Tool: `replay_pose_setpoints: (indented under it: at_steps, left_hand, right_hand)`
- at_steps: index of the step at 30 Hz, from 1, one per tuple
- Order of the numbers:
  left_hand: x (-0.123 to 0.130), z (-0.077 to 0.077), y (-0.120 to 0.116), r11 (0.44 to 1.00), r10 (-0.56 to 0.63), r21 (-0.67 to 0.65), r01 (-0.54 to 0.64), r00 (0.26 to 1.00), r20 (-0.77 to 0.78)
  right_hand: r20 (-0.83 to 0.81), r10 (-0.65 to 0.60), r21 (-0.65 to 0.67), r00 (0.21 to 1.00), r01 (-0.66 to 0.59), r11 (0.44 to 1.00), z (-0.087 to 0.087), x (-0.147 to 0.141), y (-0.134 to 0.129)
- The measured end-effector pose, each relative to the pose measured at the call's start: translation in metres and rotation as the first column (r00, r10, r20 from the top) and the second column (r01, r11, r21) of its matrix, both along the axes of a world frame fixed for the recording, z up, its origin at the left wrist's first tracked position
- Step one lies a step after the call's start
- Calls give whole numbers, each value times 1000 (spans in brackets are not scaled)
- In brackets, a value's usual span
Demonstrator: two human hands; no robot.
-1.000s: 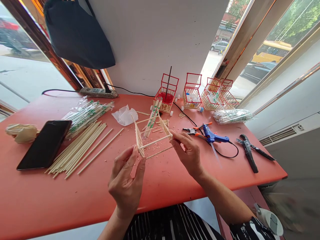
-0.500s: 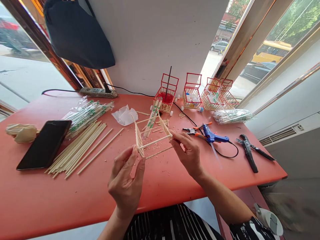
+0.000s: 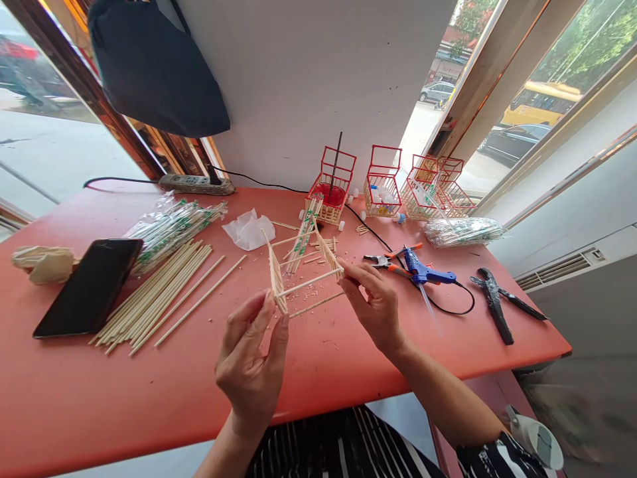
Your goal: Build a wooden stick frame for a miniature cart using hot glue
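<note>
Held up above the table is a frame of wooden sticks point(image 3: 307, 285), with two slatted sides joined by several crossbars. My left hand point(image 3: 253, 352) pinches its left side at the near corner between thumb and fingers. At the near right corner, my right hand point(image 3: 372, 302) grips the other slatted side. Behind the frame lie paper-wrapped chopsticks point(image 3: 305, 229) and short cut stick pieces point(image 3: 324, 245). To the right of my right hand is a blue glue gun point(image 3: 423, 269), with orange-handled pliers point(image 3: 381, 261) close by.
Bare chopsticks point(image 3: 154, 302), a black phone point(image 3: 89, 289) and wrapped chopsticks point(image 3: 174, 226) lie at left. Small stick carts with red rims, such as one cart point(image 3: 383, 189), stand along the back. Black-handled cutters point(image 3: 492, 305) rest at right. A power strip point(image 3: 196, 184) sits by the wall.
</note>
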State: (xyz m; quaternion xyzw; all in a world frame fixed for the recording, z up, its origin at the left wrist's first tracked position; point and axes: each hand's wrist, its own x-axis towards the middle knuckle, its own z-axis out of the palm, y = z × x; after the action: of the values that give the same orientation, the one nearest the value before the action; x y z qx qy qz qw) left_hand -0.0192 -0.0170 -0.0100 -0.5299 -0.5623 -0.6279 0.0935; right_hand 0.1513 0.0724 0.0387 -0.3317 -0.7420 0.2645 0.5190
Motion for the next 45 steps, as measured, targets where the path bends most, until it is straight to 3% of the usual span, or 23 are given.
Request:
replay_pose_setpoints:
  at_steps: [26, 45]
  left_hand:
    - [1, -1, 0, 1000, -11, 7, 11, 1000, 22]
    - [1, -6, 4, 999, 36, 24, -35, 998, -47]
  right_hand:
    - [-3, -20, 3, 1000, 20, 1000, -3, 0, 0]
    - [-16, -8, 76, 1000, 9, 997, -13, -1, 7]
